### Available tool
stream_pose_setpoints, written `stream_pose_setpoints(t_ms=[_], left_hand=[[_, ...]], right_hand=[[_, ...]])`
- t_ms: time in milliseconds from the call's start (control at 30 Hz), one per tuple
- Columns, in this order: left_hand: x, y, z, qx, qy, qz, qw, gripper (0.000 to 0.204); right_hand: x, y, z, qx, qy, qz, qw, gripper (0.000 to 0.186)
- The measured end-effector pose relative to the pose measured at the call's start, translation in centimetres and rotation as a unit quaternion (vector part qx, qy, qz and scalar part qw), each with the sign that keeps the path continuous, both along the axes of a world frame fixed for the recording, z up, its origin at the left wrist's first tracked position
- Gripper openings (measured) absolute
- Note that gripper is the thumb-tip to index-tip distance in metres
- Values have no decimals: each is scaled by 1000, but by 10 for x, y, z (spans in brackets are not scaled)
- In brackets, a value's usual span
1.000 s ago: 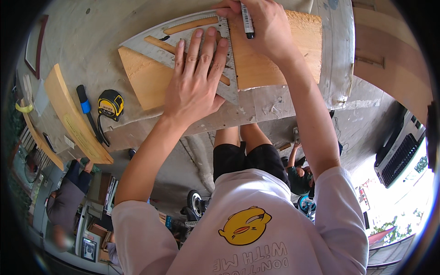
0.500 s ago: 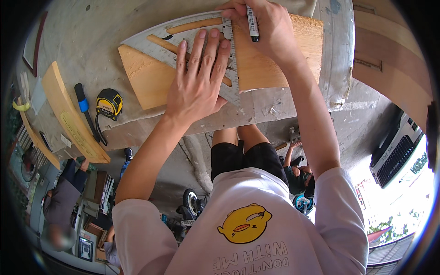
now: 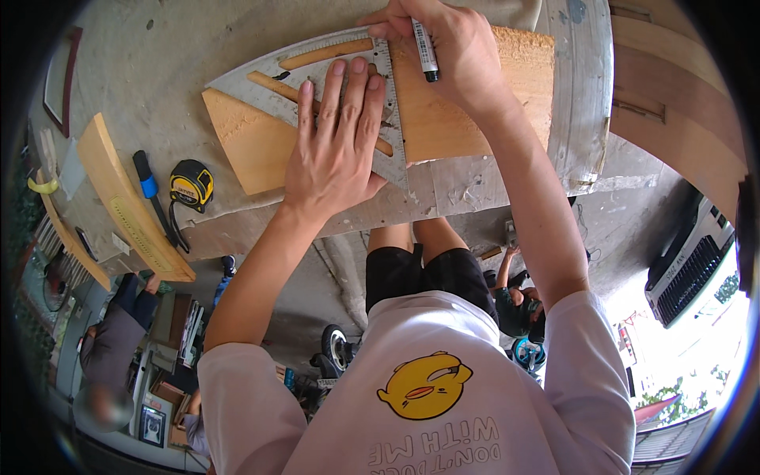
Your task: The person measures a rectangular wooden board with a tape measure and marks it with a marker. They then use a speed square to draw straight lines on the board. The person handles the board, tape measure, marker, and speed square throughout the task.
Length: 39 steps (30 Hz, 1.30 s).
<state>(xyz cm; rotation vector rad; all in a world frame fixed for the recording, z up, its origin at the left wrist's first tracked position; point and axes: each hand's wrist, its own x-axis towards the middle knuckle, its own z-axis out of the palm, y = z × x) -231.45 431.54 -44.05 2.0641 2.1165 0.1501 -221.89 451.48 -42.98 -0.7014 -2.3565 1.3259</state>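
Note:
A light wooden board [image 3: 475,111] lies on the work table. On its left part rests a grey metal triangular square [image 3: 297,59] with slots and a ruled straight edge. My left hand [image 3: 336,150] presses flat on the square, its fingers stretched out and slightly apart. My right hand [image 3: 459,55] is closed round a white marker [image 3: 423,51], whose black end points toward me. The fingertips of that hand reach the far end of the ruled edge. Whatever writing tip the marker has there is hidden by the fingers.
Left on the table [image 3: 237,32] are a yellow-black tape measure [image 3: 191,186], a black tool with a blue band [image 3: 149,186] and a curved wooden piece [image 3: 131,206]. Curved wooden panels [image 3: 673,103] stand at the right. People [image 3: 119,340] and a motorbike wheel [image 3: 336,345] show beyond.
My right hand with the marker has shifted slightly left and toward me. The square's ruled edge and my left hand also sit a little farther left. The whole view has tilted slightly.

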Motion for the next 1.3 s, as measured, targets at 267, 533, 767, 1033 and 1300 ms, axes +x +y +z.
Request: stream_pose_setpoints(t_ms=[267, 533, 767, 1033, 1300], left_hand=[[0, 0, 1, 0, 0, 0, 1000, 104], [-1, 2, 0, 30, 22, -13, 999, 94], [-3, -1, 0, 40, -14, -5, 999, 98], [0, -1, 1, 47, -61, 10, 997, 114], [0, 0, 1, 59, -42, 8, 997, 107]], right_hand=[[2, 1, -5, 14, 15, 3, 1000, 8], [3, 1, -5, -12, 42, -5, 999, 16], [28, -29, -11, 47, 175, -195, 964, 17], [22, -72, -8, 66, 66, -252, 963, 20], [18, -70, -17, 141, 104, -215, 961, 23]])
